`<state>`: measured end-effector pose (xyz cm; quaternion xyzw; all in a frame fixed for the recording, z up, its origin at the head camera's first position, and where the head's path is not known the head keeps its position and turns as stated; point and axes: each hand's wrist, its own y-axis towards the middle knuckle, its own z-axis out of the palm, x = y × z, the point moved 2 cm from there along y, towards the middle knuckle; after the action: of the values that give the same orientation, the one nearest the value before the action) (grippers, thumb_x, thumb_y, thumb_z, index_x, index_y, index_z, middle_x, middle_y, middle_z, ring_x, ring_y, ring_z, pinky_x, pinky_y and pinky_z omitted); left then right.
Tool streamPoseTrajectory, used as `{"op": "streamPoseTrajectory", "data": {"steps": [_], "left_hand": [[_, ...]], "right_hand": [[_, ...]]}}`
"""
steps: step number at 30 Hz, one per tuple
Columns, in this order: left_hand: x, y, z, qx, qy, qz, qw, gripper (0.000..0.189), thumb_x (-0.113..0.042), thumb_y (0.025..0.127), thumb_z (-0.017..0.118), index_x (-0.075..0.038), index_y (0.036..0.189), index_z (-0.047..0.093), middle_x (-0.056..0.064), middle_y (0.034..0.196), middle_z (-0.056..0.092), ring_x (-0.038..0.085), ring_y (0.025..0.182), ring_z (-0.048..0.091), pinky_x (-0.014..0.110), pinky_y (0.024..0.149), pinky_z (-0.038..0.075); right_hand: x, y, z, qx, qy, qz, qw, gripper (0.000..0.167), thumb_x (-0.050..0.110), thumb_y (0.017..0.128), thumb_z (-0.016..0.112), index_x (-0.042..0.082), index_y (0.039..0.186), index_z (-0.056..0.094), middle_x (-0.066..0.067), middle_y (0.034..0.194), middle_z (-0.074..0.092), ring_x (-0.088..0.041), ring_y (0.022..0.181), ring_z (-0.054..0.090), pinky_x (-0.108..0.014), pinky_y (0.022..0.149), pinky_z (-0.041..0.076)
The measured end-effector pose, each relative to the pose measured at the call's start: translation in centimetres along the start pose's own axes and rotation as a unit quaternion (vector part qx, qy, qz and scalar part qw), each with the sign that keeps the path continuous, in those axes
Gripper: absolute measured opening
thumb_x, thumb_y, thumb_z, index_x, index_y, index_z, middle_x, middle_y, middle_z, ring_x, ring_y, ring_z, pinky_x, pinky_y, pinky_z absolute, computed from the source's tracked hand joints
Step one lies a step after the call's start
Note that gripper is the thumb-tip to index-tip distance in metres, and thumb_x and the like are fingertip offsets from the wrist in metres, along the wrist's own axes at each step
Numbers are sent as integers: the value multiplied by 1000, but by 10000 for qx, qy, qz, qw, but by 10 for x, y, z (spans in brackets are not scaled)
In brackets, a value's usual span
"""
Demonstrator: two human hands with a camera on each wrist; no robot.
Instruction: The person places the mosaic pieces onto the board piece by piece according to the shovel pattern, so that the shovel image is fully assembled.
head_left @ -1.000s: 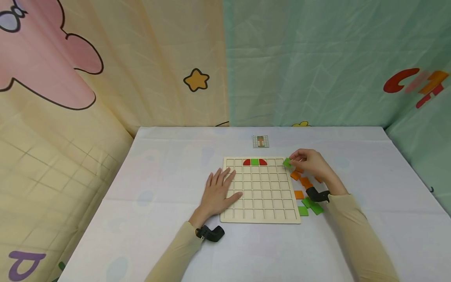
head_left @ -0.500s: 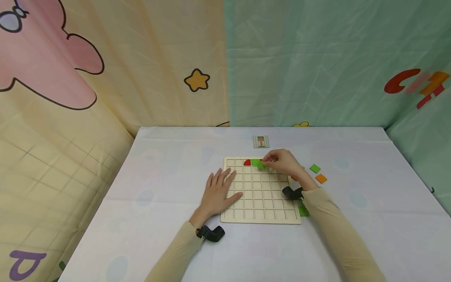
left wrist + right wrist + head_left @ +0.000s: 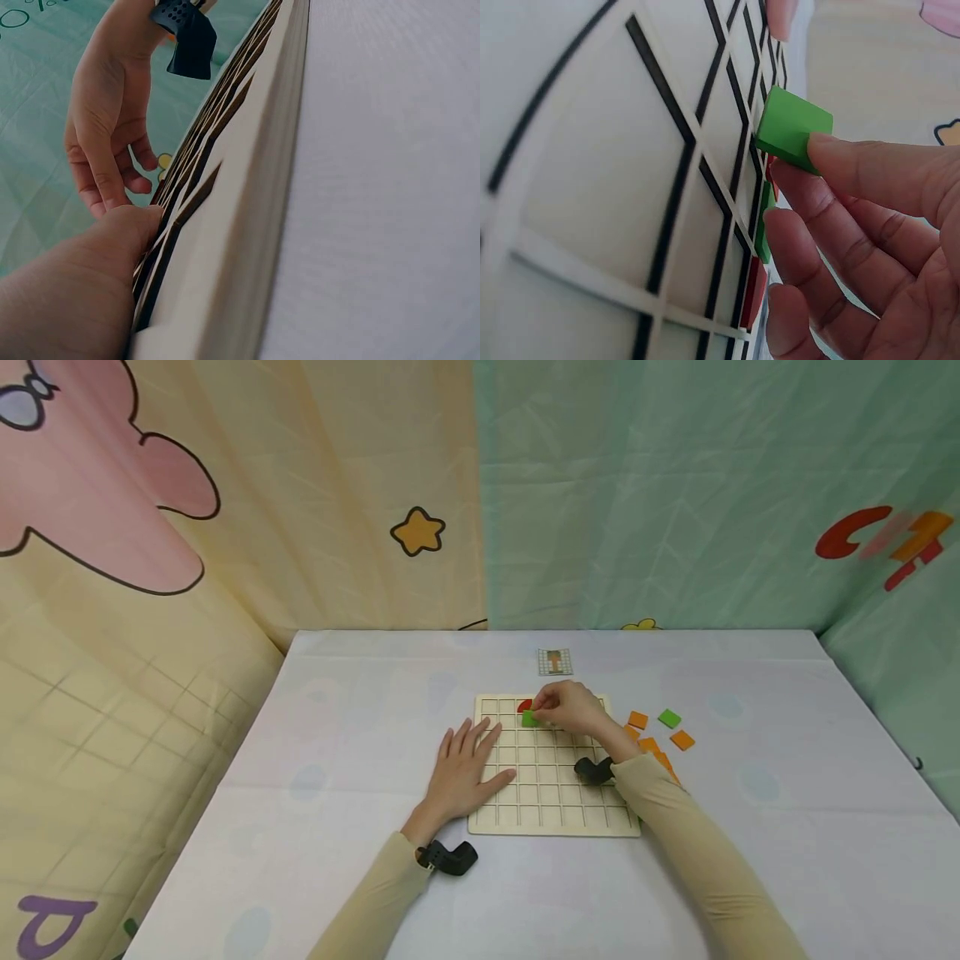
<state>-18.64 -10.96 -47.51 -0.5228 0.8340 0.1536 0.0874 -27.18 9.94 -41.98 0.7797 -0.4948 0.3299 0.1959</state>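
Observation:
A pale wooden grid board (image 3: 555, 793) lies on the table. My left hand (image 3: 463, 774) rests flat on its left side with fingers spread. Between thumb and fingertips my right hand (image 3: 573, 708) pinches a green square tile (image 3: 793, 129), held over the second row close below the red quarter-round piece (image 3: 524, 705). In the right wrist view another green tile (image 3: 763, 225) and a second red piece (image 3: 754, 292) sit in the far row; the right hand hides them in the head view.
Several loose tiles lie right of the board, among them an orange tile (image 3: 682, 740) and a green tile (image 3: 670, 718). A small pattern card (image 3: 555, 662) lies behind the board. Curtains stand behind the table.
My right hand has carried the green tile leftward from the board's right edge to below the left red piece. The left hand has stayed still on the board.

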Motion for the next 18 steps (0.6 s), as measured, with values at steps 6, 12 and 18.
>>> {"op": "streamPoseTrajectory", "data": {"steps": [6, 12, 18], "left_hand": [[-1, 0, 0, 44, 42, -39, 10000, 75, -59, 92, 43, -18, 151, 26, 6, 155, 22, 32, 142, 9, 49, 111, 1], [-1, 1, -1, 74, 104, -70, 9999, 75, -59, 92, 43, -17, 152, 26, 6, 155, 22, 31, 142, 10, 49, 112, 1], [-1, 1, 0, 33, 55, -44, 10000, 75, -59, 92, 44, -17, 151, 27, 6, 154, 22, 32, 141, 10, 49, 111, 2]], "right_hand": [[3, 3, 3, -41, -224, 6, 9997, 7, 17, 87, 69, 10, 88, 70, 2, 76, 64, -16, 62, 54, -31, 56, 43], [2, 6, 5, -67, -371, 6, 9993, 7, 18, 87, 70, 11, 87, 69, 1, 79, 64, -16, 66, 55, -32, 58, 44], [3, 8, 6, -48, -365, 39, 9993, 7, 18, 86, 71, 11, 86, 70, 0, 80, 65, -16, 66, 57, -32, 59, 46]]}}
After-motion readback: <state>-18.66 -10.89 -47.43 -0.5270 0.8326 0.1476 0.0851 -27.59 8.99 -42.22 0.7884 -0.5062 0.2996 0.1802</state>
